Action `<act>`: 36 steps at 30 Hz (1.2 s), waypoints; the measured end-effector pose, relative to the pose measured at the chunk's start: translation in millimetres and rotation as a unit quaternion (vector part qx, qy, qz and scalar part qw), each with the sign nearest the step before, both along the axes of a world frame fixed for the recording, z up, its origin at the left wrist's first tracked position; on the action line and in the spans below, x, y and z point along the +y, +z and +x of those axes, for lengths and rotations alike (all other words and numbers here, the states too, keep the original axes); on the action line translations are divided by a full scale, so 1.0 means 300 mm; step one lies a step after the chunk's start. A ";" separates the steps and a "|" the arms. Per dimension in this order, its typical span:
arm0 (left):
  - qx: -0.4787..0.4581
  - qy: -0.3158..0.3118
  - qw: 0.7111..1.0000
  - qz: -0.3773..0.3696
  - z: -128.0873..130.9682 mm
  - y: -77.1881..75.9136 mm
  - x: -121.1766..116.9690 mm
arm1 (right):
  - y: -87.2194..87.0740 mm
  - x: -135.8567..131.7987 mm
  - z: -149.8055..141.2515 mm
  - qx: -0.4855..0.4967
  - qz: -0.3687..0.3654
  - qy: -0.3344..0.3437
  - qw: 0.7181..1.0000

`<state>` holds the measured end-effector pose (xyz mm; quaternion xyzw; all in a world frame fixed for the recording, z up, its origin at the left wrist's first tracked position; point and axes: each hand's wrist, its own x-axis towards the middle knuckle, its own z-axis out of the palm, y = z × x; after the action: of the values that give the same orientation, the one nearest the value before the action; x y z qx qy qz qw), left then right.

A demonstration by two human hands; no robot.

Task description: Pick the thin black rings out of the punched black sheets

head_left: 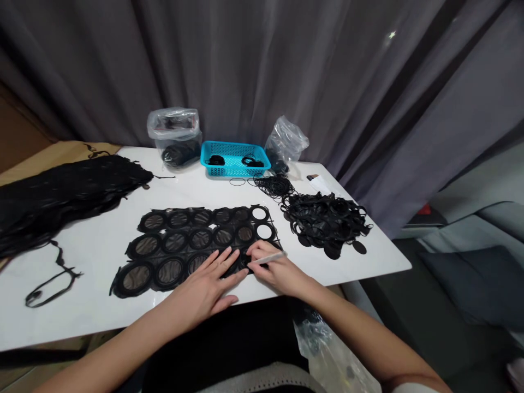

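Note:
A black sheet with rows of ring-shaped pieces [175, 239] lies on the white table in front of me. Most rings have dark sheer fabric across them; two at the upper right show white table through their centres. My left hand [208, 286] rests flat on the sheet's near edge, fingers spread and pressing it down. Close beside it, my right hand [272, 270] grips a slim white pen-shaped tool [268, 258] over the lower right rings. The tool's tip is hidden by the fingers, so its exact kind is unclear.
A heap of black offcuts and discs [327, 221] lies at right, beside tangled black loops [275, 186]. Behind stand a blue basket [235, 170] and two plastic bags [174, 134]. Stacked black material [73, 188] covers the left; a loose black strip [53, 295] lies nearer.

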<state>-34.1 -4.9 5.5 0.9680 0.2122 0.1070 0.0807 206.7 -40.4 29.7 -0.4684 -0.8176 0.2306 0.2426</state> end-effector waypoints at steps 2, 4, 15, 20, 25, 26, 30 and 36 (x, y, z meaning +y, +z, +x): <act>-0.008 -0.001 1.000 0.001 0.000 -0.007 0.001 | -0.011 -0.013 -0.011 -0.050 0.043 0.015 0.998; -0.012 0.000 1.000 0.003 -0.001 -0.008 -0.001 | -0.013 -0.001 0.007 -0.060 0.074 -0.006 0.995; -0.027 0.056 0.998 0.011 0.038 0.040 0.080 | 0.017 0.270 0.121 0.084 0.013 -0.095 0.992; -0.021 0.053 0.998 0.030 0.043 -0.028 0.156 | -0.008 0.268 0.052 0.066 -0.019 -0.006 0.998; -0.017 0.059 0.998 0.028 0.033 -0.048 0.147 | -0.007 0.275 0.067 0.085 -0.057 0.013 0.995; -0.016 0.059 0.998 0.027 0.034 -0.047 0.146 | -0.008 0.277 0.069 0.086 -0.061 0.015 0.994; -0.018 0.059 0.998 0.023 0.037 -0.047 0.146 | -0.014 0.284 0.069 0.079 -0.066 0.023 0.994; -0.010 0.057 0.998 0.030 0.035 -0.048 0.145 | -0.009 0.275 0.063 0.055 -0.043 0.025 0.997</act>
<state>-23.5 38.7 -9.0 0.9553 0.2626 0.1273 0.0473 225.5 42.2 27.1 -0.4443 -0.8037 0.2974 0.2612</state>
